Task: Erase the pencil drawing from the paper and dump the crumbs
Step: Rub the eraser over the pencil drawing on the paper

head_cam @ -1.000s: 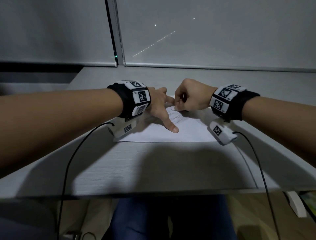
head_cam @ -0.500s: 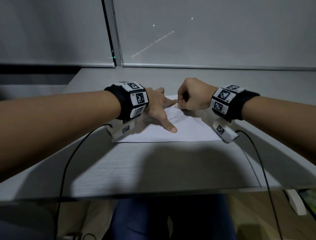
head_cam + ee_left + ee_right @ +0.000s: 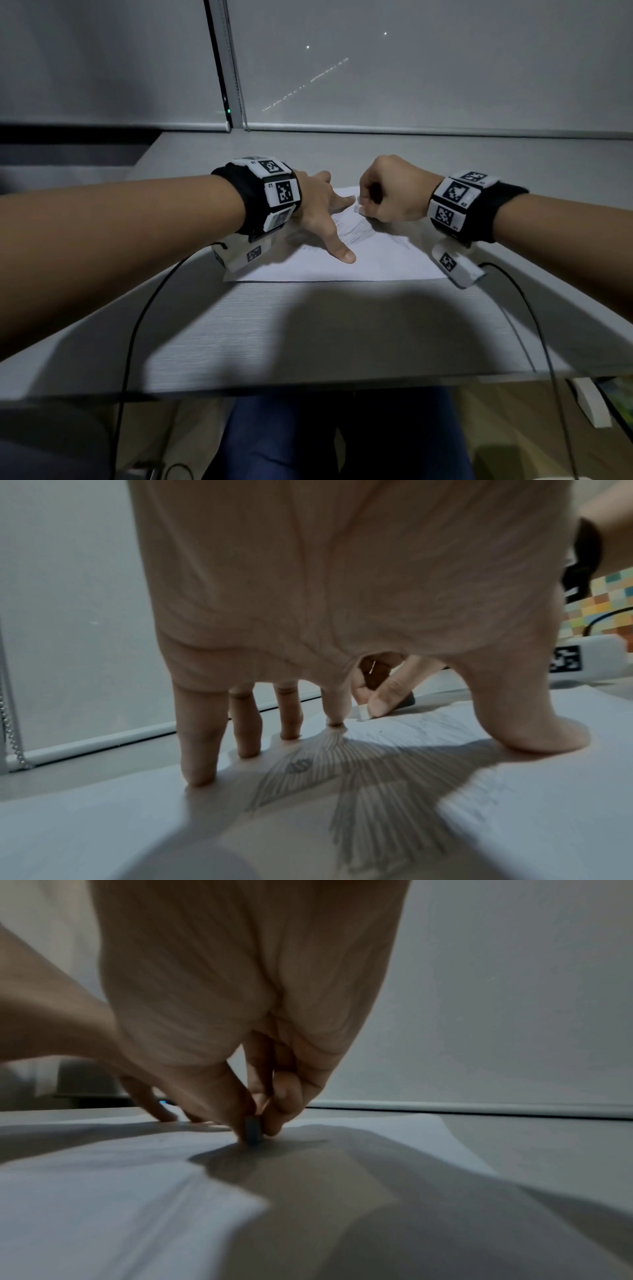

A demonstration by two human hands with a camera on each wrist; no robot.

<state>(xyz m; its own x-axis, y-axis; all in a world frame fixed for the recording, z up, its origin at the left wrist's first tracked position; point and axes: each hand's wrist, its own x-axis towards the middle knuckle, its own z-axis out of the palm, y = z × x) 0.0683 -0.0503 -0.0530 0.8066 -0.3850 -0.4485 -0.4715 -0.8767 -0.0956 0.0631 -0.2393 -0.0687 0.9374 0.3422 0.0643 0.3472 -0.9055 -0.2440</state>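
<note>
The left hand (image 3: 318,212) presses the paper (image 3: 387,260) flat on the surface (image 3: 342,335) with spread straight fingers. The right hand (image 3: 394,195) pinches a small eraser (image 3: 364,712) against the paper's far part, beside the pencil drawing (image 3: 342,783).

white paper (image 3: 376,263) lies flat on the grey table (image 3: 308,325), faint pencil drawing (image 3: 352,231) near its middle. left hand (image 3: 318,209) spread, thumb and fingertips pressing the sheet. right hand (image 3: 390,195) curled, pinching a small pale eraser (image 3: 359,208) against the paper's far part, just beside the left forefinger. marker bands on both wrists; black cables trail off the near edge.
</note>
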